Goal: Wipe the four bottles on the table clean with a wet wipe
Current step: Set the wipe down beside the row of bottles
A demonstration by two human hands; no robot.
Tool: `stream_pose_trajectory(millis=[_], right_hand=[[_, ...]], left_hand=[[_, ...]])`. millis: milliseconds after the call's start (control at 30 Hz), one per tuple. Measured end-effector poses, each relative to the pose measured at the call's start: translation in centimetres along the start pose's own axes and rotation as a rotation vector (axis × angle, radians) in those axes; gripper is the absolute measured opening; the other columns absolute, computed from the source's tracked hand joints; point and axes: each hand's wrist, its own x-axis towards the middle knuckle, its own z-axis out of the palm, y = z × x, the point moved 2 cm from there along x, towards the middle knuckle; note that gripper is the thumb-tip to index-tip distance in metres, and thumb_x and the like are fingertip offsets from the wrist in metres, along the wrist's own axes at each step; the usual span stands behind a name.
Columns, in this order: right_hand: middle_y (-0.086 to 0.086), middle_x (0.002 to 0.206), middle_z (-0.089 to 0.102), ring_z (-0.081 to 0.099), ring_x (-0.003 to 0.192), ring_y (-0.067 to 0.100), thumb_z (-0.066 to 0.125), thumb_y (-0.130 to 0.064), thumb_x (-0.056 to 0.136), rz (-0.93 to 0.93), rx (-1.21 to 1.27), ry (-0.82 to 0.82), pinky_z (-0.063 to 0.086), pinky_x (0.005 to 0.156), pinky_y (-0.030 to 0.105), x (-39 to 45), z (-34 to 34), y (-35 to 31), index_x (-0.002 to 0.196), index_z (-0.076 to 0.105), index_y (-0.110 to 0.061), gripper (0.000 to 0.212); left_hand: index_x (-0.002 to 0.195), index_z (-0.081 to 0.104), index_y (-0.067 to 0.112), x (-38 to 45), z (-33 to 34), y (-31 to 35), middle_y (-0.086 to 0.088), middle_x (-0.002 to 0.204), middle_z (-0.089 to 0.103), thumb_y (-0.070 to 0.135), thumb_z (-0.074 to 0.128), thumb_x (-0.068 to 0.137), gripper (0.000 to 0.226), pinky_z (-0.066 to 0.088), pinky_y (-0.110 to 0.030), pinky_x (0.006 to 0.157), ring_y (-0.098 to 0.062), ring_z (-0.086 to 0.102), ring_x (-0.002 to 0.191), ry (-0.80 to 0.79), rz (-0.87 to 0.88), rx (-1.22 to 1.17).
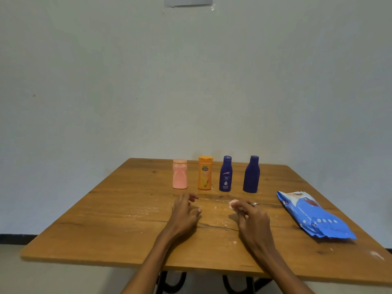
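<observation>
1. Four bottles stand in a row on the surface [127, 198]: pink bottle [180, 175], orange bottle [205, 174], labelled blue bottle [225, 174], plain blue bottle [251, 175].
2. In front of the labelled blue bottle, the right hand [252, 217] pinches a balled wipe [233, 203] in its fingers [240, 209], probably ready for wiping.
3. The left hand [184, 211] rests loosely curled, empty, in front of the pink bottle.
4. The wipe pack [314, 215] lies right of the plain blue bottle.

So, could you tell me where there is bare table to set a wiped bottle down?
The widest free patch is the table's left part, left of the pink bottle and the left hand. The far right corner behind the wipes pack is free too. The middle is crowded: bottle row, both hands, the wad in the right hand.
</observation>
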Motion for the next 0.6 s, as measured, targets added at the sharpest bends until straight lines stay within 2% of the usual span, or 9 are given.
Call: stream_pose_trajectory(millis=[67, 167, 333, 500, 600], right_hand=[[-0.011, 0.114, 0.066, 0.06, 0.101, -0.001, 0.069, -0.011, 0.09, 0.007, -0.012, -0.015, 0.044, 0.076, 0.004, 0.0, -0.1, 0.1, 0.11, 0.07, -0.031, 0.029], [-0.009, 0.117, 0.066, 0.058, 0.1, -0.003, 0.068, -0.013, 0.091, 0.014, -0.044, -0.054, 0.042, 0.073, 0.001, 0.4, 0.2, 0.4, 0.115, 0.069, -0.029, 0.029], [-0.006, 0.122, 0.064, 0.053, 0.101, -0.005, 0.067, -0.016, 0.093, 0.072, -0.085, -0.105, 0.038, 0.072, 0.0, 2.3, 1.1, 1.8, 0.12, 0.068, -0.025, 0.029], [-0.007, 0.122, 0.062, 0.059, 0.106, 0.002, 0.064, -0.016, 0.094, 0.119, -0.108, -0.154, 0.048, 0.086, 0.012, 4.7, 1.9, 3.9, 0.124, 0.065, -0.026, 0.031], [-0.01, 0.124, 0.059, 0.057, 0.107, 0.002, 0.06, -0.018, 0.096, 0.141, -0.11, -0.173, 0.046, 0.088, 0.012, 6.6, 1.8, 4.8, 0.125, 0.065, -0.026, 0.03]], left_hand=[[0.134, 0.05, 0.027, -0.7, 0.4, 0.7, 0.0, 0.138, 0.047, 0.026, 0.059, 0.097, 0.038, 0.05, -0.033, 0.101, -0.009, 0.051, 0.12, -0.047, 0.043, 0.024], [0.147, 0.043, 0.029, -1.1, 1.0, 1.2, 0.002, 0.152, 0.043, 0.035, 0.044, 0.104, 0.044, 0.039, -0.042, 0.115, -0.014, 0.042, 0.137, -0.1, 0.103, 0.169], [0.157, 0.025, 0.023, -0.2, 1.7, 1.9, 0.003, 0.165, 0.024, 0.04, 0.035, 0.107, 0.054, 0.019, -0.032, 0.124, -0.01, 0.018, 0.152, -0.17, 0.145, 0.371], [0.159, 0.018, 0.025, 3.3, 2.5, 1.1, 0.004, 0.167, 0.014, 0.045, 0.03, 0.107, 0.057, 0.015, -0.034, 0.125, -0.01, 0.009, 0.153, -0.251, 0.118, 0.441], [0.16, 0.017, 0.026, 5.4, 3.7, 0.8, 0.006, 0.167, 0.014, 0.047, 0.028, 0.106, 0.059, 0.016, -0.034, 0.125, -0.01, 0.009, 0.154, -0.279, 0.112, 0.444]])
